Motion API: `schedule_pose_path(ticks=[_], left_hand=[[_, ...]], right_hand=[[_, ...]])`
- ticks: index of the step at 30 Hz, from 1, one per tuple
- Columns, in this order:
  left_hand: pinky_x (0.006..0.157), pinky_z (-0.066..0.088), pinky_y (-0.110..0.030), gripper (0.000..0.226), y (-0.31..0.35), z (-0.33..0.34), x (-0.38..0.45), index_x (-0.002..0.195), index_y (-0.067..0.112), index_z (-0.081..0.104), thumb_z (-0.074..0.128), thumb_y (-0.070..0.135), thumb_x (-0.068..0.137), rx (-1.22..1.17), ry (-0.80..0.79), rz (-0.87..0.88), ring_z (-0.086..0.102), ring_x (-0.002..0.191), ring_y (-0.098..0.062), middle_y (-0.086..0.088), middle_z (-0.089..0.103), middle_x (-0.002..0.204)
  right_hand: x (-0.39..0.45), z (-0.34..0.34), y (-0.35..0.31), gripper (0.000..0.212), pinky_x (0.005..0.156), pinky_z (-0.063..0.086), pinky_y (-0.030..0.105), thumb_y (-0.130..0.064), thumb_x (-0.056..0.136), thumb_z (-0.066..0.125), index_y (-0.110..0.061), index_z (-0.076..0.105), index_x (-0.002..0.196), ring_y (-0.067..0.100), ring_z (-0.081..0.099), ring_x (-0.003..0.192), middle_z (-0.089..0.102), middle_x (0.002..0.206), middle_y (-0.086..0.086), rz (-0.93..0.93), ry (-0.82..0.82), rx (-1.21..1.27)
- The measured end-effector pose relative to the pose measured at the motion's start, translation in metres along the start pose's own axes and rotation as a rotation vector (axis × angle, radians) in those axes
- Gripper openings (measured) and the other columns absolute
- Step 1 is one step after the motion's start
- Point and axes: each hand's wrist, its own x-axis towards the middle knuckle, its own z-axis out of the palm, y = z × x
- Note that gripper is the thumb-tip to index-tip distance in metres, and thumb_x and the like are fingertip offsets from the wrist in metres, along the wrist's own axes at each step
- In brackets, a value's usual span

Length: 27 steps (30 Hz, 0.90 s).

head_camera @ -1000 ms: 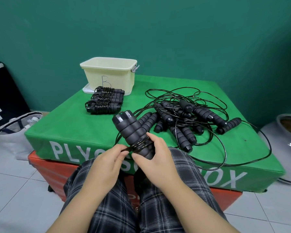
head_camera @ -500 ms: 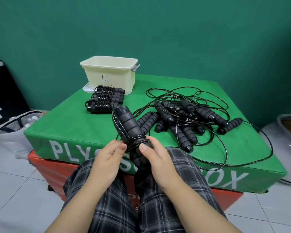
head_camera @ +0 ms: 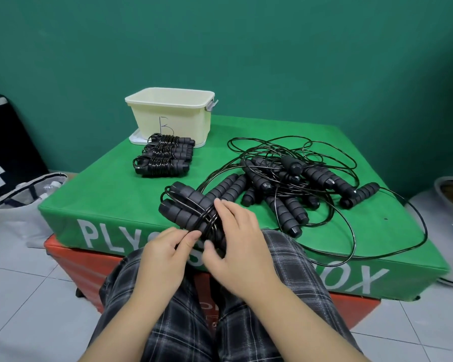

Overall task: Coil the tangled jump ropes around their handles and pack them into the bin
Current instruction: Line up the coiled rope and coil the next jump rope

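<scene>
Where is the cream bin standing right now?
In the head view the cream bin stands at the far left of the green box top, against the wall, just behind the coiled ropes.

A gym-like room: padded plyo box (head_camera: 246,257), jump ropes (head_camera: 285,184), tiled floor (head_camera: 19,283).

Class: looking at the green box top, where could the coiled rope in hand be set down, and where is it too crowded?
Free: bare green box top left of the coiled ropes, and the strip between those and the tangled pile. Crowded: the right half under that pile's loops, and directly before the bin.
</scene>
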Motion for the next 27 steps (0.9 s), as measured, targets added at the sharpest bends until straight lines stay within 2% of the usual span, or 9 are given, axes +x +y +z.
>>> schedule_pose_path(ticks=[3, 6, 9, 11, 13, 16, 20, 23, 27], left_hand=[[0.058, 0.035, -0.011, 0.034, -0.002, 0.000, 0.000, 0.066, 0.038, 0.050, 0.062, 0.016, 0.090, 0.052, -0.020, 0.083, 0.051, 0.068, -0.005, 0.008, 0.051, 0.062], [0.061, 0.035, -0.007, 0.017, 0.004, -0.001, -0.002, 0.071, 0.038, 0.050, 0.051, 0.036, 0.088, 0.041, -0.069, 0.142, 0.051, 0.069, 0.001, 0.016, 0.055, 0.074], [0.060, 0.036, -0.011, 0.019, 0.007, -0.004, -0.002, 0.070, 0.034, 0.054, 0.049, 0.045, 0.085, 0.024, -0.084, 0.126, 0.052, 0.070, -0.005, 0.013, 0.056, 0.082], [0.057, 0.036, -0.012, 0.023, 0.007, -0.006, -0.001, 0.066, 0.034, 0.053, 0.061, 0.036, 0.088, 0.032, -0.071, 0.098, 0.053, 0.067, -0.009, 0.009, 0.058, 0.079], [0.051, 0.035, -0.014, 0.030, 0.009, -0.008, 0.000, 0.062, 0.028, 0.053, 0.063, 0.022, 0.089, 0.033, -0.081, 0.025, 0.051, 0.056, -0.008, 0.005, 0.059, 0.066], [0.049, 0.034, -0.017, 0.029, 0.009, -0.009, 0.001, 0.065, 0.022, 0.053, 0.055, 0.024, 0.093, -0.066, -0.152, -0.085, 0.045, 0.043, -0.006, 0.004, 0.054, 0.049], [0.052, 0.035, -0.019, 0.023, 0.003, -0.010, 0.001, 0.076, 0.032, 0.054, 0.041, 0.046, 0.089, -0.197, -0.248, -0.130, 0.042, 0.050, -0.005, 0.007, 0.048, 0.054], [0.057, 0.035, -0.017, 0.025, 0.000, -0.010, 0.002, 0.077, 0.029, 0.054, 0.040, 0.043, 0.093, -0.166, -0.262, -0.102, 0.045, 0.057, -0.004, 0.012, 0.051, 0.061], [0.062, 0.038, -0.012, 0.025, 0.006, -0.005, 0.000, 0.076, 0.023, 0.049, 0.042, 0.027, 0.099, -0.149, -0.288, -0.075, 0.053, 0.068, 0.000, 0.024, 0.057, 0.068]], right_hand=[[-0.002, 0.004, -0.001, 0.080, 0.099, 0.042, 0.038, -0.042, 0.074, 0.058, -0.011, 0.032, 0.142, 0.024, 0.041, 0.121, 0.044, 0.139, 0.005, 0.022, -0.058, -0.138], [-0.001, 0.003, 0.004, 0.085, 0.095, 0.047, 0.041, -0.028, 0.072, 0.077, -0.014, 0.030, 0.142, 0.026, 0.044, 0.115, 0.042, 0.137, 0.005, 0.091, -0.074, -0.147], [-0.001, -0.005, 0.002, 0.079, 0.101, 0.039, 0.036, -0.030, 0.084, 0.068, -0.017, 0.024, 0.149, 0.024, 0.038, 0.121, 0.036, 0.141, 0.001, 0.118, -0.161, -0.097], [-0.001, -0.008, 0.000, 0.078, 0.102, 0.035, 0.030, -0.040, 0.090, 0.059, -0.021, 0.016, 0.151, 0.019, 0.034, 0.126, 0.033, 0.144, -0.004, 0.133, -0.214, -0.067], [-0.002, -0.010, -0.002, 0.077, 0.101, 0.035, 0.028, -0.048, 0.091, 0.054, -0.025, 0.013, 0.152, 0.015, 0.034, 0.129, 0.033, 0.144, -0.008, 0.152, -0.237, -0.047], [-0.003, -0.010, -0.004, 0.073, 0.099, 0.037, 0.028, -0.053, 0.090, 0.052, -0.030, 0.017, 0.151, 0.014, 0.040, 0.128, 0.039, 0.142, -0.009, 0.169, -0.234, -0.020], [-0.003, -0.011, -0.005, 0.068, 0.099, 0.039, 0.029, -0.053, 0.089, 0.056, -0.033, 0.027, 0.147, 0.012, 0.044, 0.126, 0.046, 0.138, -0.010, 0.228, -0.163, 0.076], [-0.002, -0.012, -0.004, 0.066, 0.102, 0.037, 0.027, -0.051, 0.087, 0.059, -0.035, 0.031, 0.145, 0.009, 0.043, 0.127, 0.045, 0.140, -0.014, 0.269, -0.138, 0.162], [-0.003, -0.013, -0.004, 0.065, 0.100, 0.035, 0.021, -0.048, 0.085, 0.063, -0.036, 0.035, 0.143, 0.004, 0.044, 0.126, 0.048, 0.138, -0.017, 0.293, -0.121, 0.242]])
